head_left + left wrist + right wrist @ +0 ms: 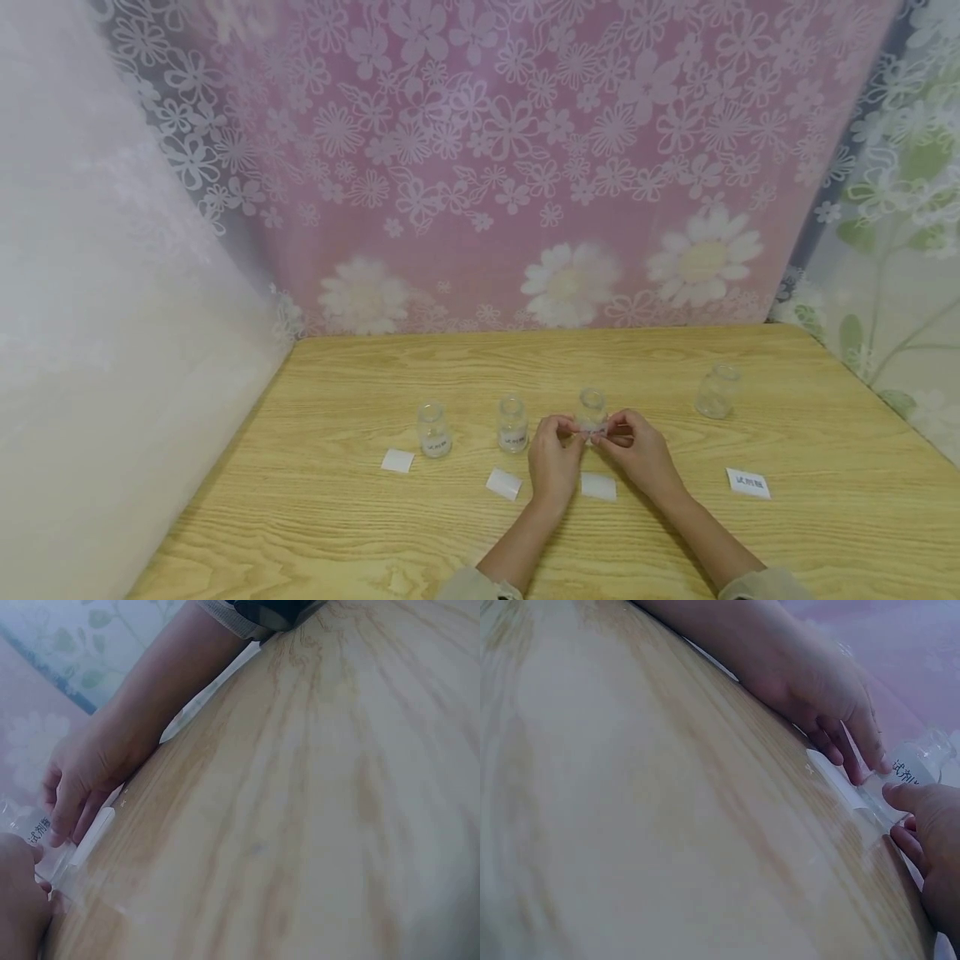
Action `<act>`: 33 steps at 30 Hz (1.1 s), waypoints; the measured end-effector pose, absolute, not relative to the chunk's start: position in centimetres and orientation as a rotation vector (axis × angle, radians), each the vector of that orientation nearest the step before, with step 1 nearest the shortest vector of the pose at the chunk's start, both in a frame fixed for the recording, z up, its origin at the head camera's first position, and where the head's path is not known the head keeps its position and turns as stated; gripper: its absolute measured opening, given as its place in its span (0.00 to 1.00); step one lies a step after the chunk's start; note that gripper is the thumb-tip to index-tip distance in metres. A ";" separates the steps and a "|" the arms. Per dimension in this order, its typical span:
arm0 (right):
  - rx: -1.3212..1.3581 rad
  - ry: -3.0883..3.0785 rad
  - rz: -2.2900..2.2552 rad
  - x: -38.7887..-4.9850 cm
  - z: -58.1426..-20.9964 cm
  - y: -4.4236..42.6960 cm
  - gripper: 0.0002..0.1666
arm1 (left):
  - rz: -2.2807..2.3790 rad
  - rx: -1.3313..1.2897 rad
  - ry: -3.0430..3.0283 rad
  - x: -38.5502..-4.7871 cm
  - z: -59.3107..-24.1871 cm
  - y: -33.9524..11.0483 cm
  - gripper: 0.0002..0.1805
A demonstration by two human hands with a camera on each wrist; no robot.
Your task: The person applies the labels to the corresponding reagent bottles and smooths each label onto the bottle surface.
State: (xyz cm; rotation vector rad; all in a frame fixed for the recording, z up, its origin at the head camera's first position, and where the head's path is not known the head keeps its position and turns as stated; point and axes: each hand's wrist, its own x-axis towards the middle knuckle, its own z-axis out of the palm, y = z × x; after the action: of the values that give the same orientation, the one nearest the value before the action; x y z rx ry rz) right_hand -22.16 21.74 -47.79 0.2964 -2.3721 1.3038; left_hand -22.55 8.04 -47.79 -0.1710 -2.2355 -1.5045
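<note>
A small clear glass bottle [592,402] stands upright between my two hands, with a printed label [905,774] at its lower front. From the left, my left hand [553,468] grips the bottle, its thumb and fingertips at the label's edge. My right hand [647,458] grips it from the other side, the thumb on the label in the right wrist view. The far side of the bottle is partly hidden by the fingers. Just in front of it, a blank white paper piece [598,486] lies between my forearms.
Two labelled glass bottles [433,429] [512,423] stand to the left, each with a white paper piece [397,460] [503,483] before it. At right stand an unlabelled bottle [717,392] and, nearer, a printed label [747,482]. Flowered curtains [480,167] border the wooden table [337,533].
</note>
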 end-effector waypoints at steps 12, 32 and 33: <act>0.322 -2.414 1.456 -22.1 -47.3 21.9 0.28 | -1.606 -0.208 -2.236 -22.3 -47.6 7.8 0.12; 0.525 -2.503 1.448 -23.5 -47.0 24.3 0.20 | -1.793 -0.340 -2.125 -22.8 -47.8 7.4 0.18; 0.531 -2.502 1.477 -23.5 -47.0 24.4 0.20 | -1.793 -0.340 -2.123 -22.8 -47.8 7.4 0.17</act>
State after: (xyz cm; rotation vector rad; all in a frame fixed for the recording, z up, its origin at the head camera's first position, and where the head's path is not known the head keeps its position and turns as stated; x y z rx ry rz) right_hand -23.55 24.36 -47.02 0.5306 -2.5023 1.4770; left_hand -22.81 7.41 -47.82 -0.3400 -2.1227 -1.7928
